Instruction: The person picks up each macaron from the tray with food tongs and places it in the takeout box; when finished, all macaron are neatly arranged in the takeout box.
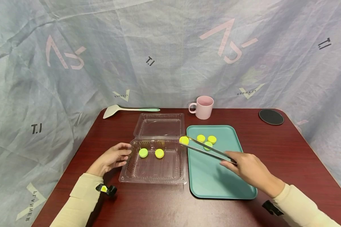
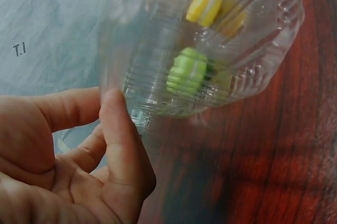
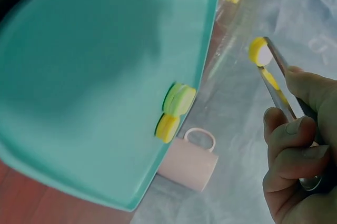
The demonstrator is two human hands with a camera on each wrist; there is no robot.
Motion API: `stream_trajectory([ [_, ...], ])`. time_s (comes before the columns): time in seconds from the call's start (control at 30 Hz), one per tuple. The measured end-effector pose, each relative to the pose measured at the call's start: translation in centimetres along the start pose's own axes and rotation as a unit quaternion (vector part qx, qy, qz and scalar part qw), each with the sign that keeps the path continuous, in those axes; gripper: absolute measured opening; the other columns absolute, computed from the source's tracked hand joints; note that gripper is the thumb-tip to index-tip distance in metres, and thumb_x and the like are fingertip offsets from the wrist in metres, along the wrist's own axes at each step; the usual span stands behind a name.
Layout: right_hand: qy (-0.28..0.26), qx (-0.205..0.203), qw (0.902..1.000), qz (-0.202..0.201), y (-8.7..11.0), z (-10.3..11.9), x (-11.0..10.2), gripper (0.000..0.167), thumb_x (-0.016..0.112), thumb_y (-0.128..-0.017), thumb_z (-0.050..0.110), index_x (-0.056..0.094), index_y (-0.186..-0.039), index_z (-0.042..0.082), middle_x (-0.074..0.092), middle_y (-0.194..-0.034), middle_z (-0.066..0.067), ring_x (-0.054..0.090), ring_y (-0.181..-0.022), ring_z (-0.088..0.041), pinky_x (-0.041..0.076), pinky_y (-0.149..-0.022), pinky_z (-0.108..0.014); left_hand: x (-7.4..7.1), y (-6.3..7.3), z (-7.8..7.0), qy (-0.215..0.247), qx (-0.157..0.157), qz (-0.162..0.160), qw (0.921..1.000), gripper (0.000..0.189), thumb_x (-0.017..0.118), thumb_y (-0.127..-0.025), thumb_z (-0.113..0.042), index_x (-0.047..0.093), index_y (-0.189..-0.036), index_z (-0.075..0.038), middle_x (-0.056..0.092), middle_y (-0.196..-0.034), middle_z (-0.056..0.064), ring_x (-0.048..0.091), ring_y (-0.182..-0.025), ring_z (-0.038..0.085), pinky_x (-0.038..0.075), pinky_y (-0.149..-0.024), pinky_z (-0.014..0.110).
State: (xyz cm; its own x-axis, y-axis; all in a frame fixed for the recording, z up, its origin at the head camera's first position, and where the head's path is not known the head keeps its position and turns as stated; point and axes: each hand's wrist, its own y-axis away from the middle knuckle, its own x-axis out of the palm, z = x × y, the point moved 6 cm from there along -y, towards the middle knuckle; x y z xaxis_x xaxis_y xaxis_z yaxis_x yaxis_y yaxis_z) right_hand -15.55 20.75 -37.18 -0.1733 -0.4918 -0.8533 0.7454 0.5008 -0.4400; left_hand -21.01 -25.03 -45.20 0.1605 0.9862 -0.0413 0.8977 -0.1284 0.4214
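My right hand (image 1: 251, 167) grips a pair of metal tongs (image 1: 207, 151). Their tips pinch a yellow macaron (image 1: 183, 140) above the gap between a teal tray (image 1: 216, 183) and a clear plastic container (image 1: 153, 179). At the container's left rim, my left hand (image 1: 113, 157) pinches the edge between thumb and finger, as the left wrist view shows. Inside the container's base lie a green macaron (image 1: 143, 153) and another yellow macaron (image 1: 159, 153). On the tray are two yellow macarons (image 1: 212, 139) and a green macaron (image 1: 208, 146), partly behind the tongs.
The container's lid (image 1: 160, 126) lies folded open behind its base. A pink mug (image 1: 203, 108) stands behind the tray. At the back left is a spatula (image 1: 130, 109), at the back right a dark round coaster (image 1: 271, 117). A grey cloth (image 1: 170, 63) hangs behind the table.
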Motion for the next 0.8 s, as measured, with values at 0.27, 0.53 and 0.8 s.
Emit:
stream_trajectory([
  [0.27,0.003,-0.025,0.9997,0.006,-1.0,1.3,1.0,0.02,0.081,-0.085,0.027,0.063,-0.09,0.021,0.032,-0.065,0.021,0.033,-0.056,0.004,0.03,-0.046,-0.016,-0.1,0.1,0.0,0.003,0.001,-0.001,1.0,0.036,0.064,-0.097,-0.011,0.048,-0.13,-0.004,0.055,-0.088,0.0,0.057,-0.07,0.006,0.054,-0.059,0.02],
  [0.53,0.008,-0.058,0.9982,0.005,-1.6,2.7,1.9,0.021,0.082,-0.084,0.025,0.065,-0.093,0.018,0.037,-0.067,0.021,0.036,-0.059,0.004,0.035,-0.049,-0.017,0.0,0.1,0.3,0.003,0.001,-0.002,1.0,0.038,0.064,-0.097,-0.011,0.048,-0.131,-0.003,0.054,-0.087,0.0,0.057,-0.069,0.006,0.054,-0.059,0.02],
  [0.8,0.011,-0.073,0.9972,0.0,-1.8,3.1,2.2,0.022,0.083,-0.083,0.024,0.066,-0.094,0.016,0.042,-0.067,0.021,0.038,-0.059,0.005,0.038,-0.049,-0.017,0.1,0.2,0.0,-0.001,0.0,-0.002,1.0,0.04,0.064,-0.098,-0.012,0.047,-0.133,-0.003,0.054,-0.088,0.001,0.057,-0.071,0.007,0.054,-0.06,0.021],
])
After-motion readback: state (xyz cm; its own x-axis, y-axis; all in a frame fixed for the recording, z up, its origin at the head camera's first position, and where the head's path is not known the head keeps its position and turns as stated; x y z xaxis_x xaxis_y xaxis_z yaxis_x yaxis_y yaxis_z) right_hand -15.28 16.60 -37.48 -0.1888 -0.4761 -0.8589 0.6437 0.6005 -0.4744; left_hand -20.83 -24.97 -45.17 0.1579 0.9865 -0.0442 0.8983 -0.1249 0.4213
